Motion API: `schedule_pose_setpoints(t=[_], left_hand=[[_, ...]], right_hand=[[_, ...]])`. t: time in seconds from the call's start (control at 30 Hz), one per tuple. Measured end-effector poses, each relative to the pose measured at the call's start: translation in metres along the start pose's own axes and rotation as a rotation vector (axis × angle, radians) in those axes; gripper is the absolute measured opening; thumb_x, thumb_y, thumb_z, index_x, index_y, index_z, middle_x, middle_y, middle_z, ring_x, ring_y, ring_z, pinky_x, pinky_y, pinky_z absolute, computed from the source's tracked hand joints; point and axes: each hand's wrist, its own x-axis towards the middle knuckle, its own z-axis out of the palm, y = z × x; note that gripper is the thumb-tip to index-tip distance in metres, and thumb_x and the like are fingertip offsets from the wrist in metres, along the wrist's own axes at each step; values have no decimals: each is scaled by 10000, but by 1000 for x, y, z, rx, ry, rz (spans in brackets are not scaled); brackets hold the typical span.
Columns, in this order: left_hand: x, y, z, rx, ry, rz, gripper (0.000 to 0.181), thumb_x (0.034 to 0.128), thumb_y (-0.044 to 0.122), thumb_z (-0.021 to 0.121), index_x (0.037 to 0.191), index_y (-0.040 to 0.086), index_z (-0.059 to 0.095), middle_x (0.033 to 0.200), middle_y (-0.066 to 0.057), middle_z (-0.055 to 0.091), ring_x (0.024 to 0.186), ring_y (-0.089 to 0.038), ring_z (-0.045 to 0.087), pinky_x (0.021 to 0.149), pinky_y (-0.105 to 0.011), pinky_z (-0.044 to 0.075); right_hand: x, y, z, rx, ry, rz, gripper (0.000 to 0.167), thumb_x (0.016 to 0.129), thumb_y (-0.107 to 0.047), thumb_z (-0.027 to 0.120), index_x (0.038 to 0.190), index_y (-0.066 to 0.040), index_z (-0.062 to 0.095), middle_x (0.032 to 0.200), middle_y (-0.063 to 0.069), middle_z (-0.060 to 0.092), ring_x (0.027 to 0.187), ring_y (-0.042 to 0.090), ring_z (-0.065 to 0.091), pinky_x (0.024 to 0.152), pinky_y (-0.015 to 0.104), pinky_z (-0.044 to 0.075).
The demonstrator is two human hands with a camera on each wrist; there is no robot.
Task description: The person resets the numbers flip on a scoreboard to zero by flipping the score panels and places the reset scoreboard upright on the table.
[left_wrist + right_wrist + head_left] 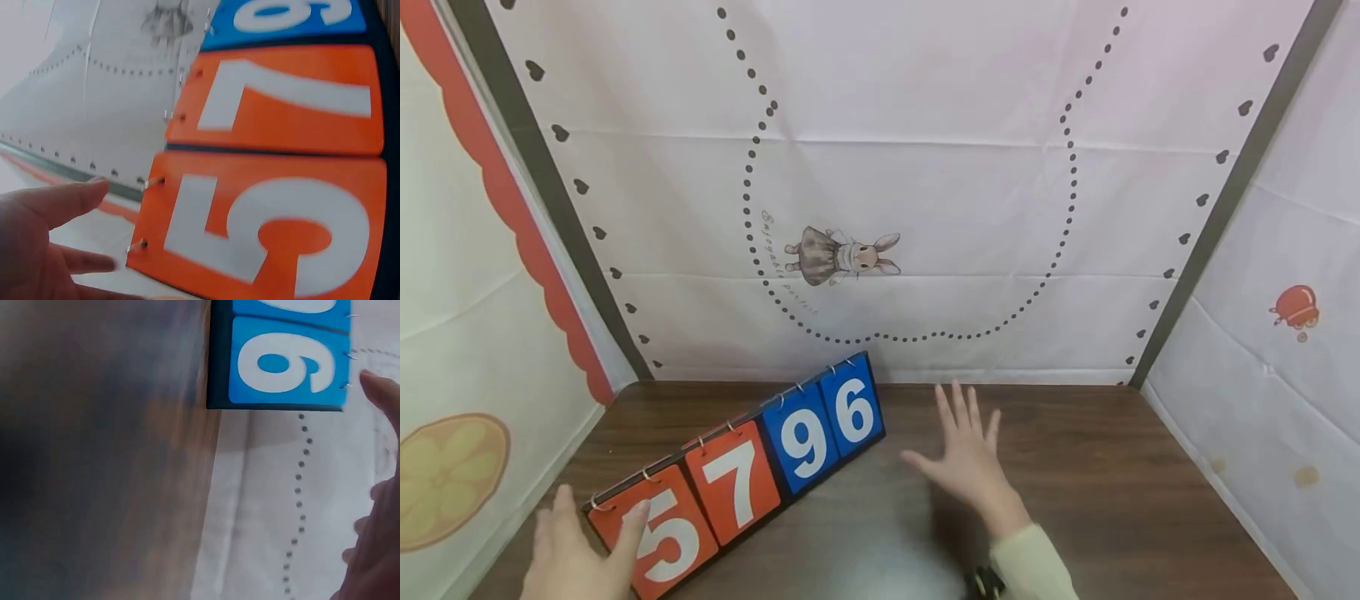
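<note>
A flip scoreboard (pixel 741 477) stands slantwise on the wooden table, its left end nearer to me. Its ringed cards read 5 and 7 on orange, then 9 and 6 on blue. By the near left end is my left hand (pixel 576 554), thumb and fingers spread around the corner. In the left wrist view the orange 5 card (pixel 275 228) lies beside that hand, with a gap between them. Right of the far end, my right hand (pixel 966 458) is raised over the table with fingers spread, apart from the blue 6 card (pixel 287 362).
Brown table (pixel 1075 475) extends right of the scoreboard. A white cloth wall (pixel 962 233) with a printed rabbit and dotted line rises at the back. Printed cloth sides close off the left (pixel 452 333) and right. A dark object (pixel 983 581) sits by the right sleeve.
</note>
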Motion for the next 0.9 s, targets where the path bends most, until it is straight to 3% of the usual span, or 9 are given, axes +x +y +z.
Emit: schedule_pose_setpoints(t=[0.17,0.27,0.33,0.5,0.6,0.9], left_hand=[[3,-7,-4,37,-76,-59,969,870,672,305,1414,-96,73,1211,-414,396,1028,-560,440,806,-630,397],[0,-3,-8,31,-78,-44,929,882,654,300,1420,-74,89,1074,-379,509,900,-530,521,686,-574,439],[-2,-2,-12,10,-76,-18,873,909,607,301,1423,-68,97,1071,-366,515,907,-522,522,678,-567,434],[-6,-1,-17,-24,-75,17,705,963,457,290,1414,-72,170,1228,-373,394,1039,-516,450,801,-624,384],[-6,-1,-16,-10,-88,12,662,971,428,274,1401,-72,217,1244,-364,397,1034,-505,463,814,-619,384],[0,-2,-14,73,-139,-43,645,950,390,270,1418,-45,179,1117,-333,514,909,-449,547,736,-538,439]], right_hand=[[53,-18,-1,16,-36,-101,1048,764,-686,546,1485,-231,-62,1539,15,-115,1393,237,-108,1068,542,-53],[74,-31,-1,75,-72,-164,1019,789,-626,572,1489,-225,-50,1545,2,-90,1398,203,-94,1088,513,-11],[83,-39,-2,110,-97,-205,987,807,-569,590,1494,-215,-25,1547,-17,-77,1401,190,-78,1096,482,-10],[95,-54,-1,135,-150,-273,928,837,-443,602,1496,-190,0,1543,-51,-75,1403,166,-56,1103,448,-13],[98,-59,0,121,-173,-295,911,843,-396,595,1495,-184,-4,1542,-56,-78,1399,141,-69,1106,445,-4],[100,-62,3,83,-244,-257,827,843,-370,593,1497,-234,105,1542,-98,27,1405,154,17,1092,514,34]])
